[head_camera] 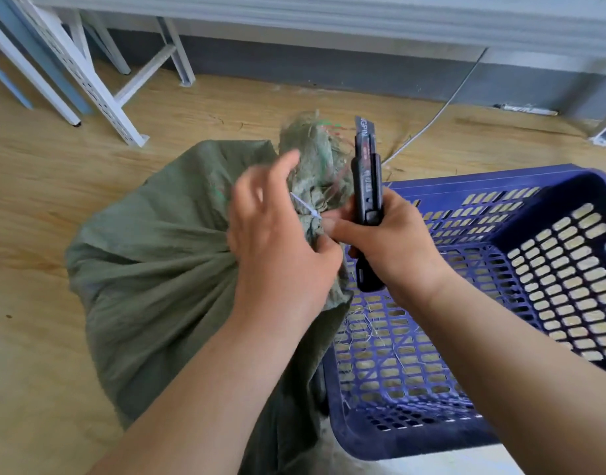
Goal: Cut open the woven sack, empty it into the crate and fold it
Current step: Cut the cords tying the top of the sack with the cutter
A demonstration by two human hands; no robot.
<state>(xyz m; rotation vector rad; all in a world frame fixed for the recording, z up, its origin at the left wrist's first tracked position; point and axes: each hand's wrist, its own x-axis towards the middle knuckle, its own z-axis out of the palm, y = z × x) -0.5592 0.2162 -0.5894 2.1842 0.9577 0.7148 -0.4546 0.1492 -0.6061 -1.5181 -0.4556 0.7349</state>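
Utility knife [367, 186] reads "GPIN" (partly blurred).

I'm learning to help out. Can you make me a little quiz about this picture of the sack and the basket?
1. True or false: the green sack is already cut open.
2. Which hand holds the black utility knife? A) left B) right
3. What white thing ties the sack's neck?

Key
1. False: its neck is tied shut.
2. B: the right hand holds it; the left hand grips the neck.
3. A cable tie.
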